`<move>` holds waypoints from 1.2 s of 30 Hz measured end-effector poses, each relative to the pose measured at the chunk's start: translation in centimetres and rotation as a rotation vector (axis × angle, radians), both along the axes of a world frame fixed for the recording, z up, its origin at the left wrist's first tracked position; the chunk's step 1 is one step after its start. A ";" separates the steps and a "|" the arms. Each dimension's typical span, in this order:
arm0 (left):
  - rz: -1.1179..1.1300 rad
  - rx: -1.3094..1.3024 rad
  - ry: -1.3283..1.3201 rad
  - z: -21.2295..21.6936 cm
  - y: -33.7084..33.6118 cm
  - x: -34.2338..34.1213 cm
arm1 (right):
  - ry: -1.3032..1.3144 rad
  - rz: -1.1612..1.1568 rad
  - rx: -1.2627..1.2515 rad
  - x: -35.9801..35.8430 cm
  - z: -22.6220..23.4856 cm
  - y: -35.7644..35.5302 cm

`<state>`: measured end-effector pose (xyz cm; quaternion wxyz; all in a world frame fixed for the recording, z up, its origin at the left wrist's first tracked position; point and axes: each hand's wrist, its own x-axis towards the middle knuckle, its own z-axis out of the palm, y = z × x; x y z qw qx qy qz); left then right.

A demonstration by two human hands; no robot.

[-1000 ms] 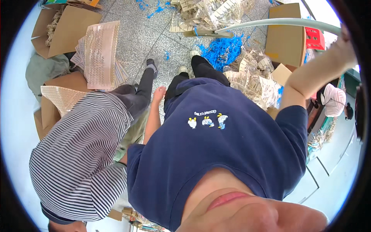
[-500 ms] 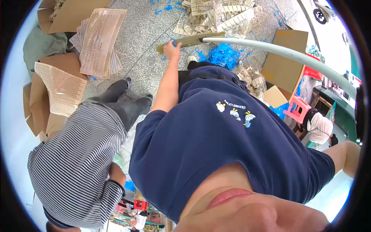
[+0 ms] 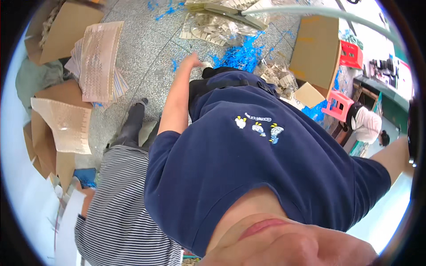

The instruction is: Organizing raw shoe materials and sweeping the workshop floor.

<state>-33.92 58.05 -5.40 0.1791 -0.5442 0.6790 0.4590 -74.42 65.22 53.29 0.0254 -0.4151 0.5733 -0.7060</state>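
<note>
My left hand (image 3: 191, 61) hangs low beside my left hip, above the speckled floor. It looks empty, with its fingers loosely stretched and slightly blurred. Ahead of it, apart from the hand, a long pale pole with a flat olive crossbar (image 3: 223, 10), like a floor sweeper, lies across the far edge. Its pole (image 3: 310, 10) curves away to the upper right. My right arm (image 3: 390, 157) reaches out to the right rim, where the hand is out of sight. Blue shredded strips (image 3: 242, 56) lie in a heap near my feet.
A person in a striped shirt (image 3: 120, 199) stands close on my left. Cardboard boxes (image 3: 71, 31) and stacked pinkish patterned sheets (image 3: 103, 62) fill the left side. Tan scraps (image 3: 215, 29) lie ahead. To the right are a tall carton (image 3: 315, 53) and a pink stool (image 3: 338, 106).
My left hand has let go of the crossbar and drawn back toward my hip. The sweeper has moved farther ahead. The person in stripes has turned and shifted lower in the picture.
</note>
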 end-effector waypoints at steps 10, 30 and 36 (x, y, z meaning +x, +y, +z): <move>0.507 -0.780 1.188 27.7 -13.4 -20.0 | -0.202 -0.201 0.361 -3.2 -26.1 2.9; 1.172 -1.040 1.270 48.4 -14.2 3.0 | 0.410 0.459 0.942 -3.9 -58.8 11.2; 1.387 -1.323 1.172 48.1 -15.2 14.5 | 0.464 0.278 1.607 -16.1 -57.7 22.8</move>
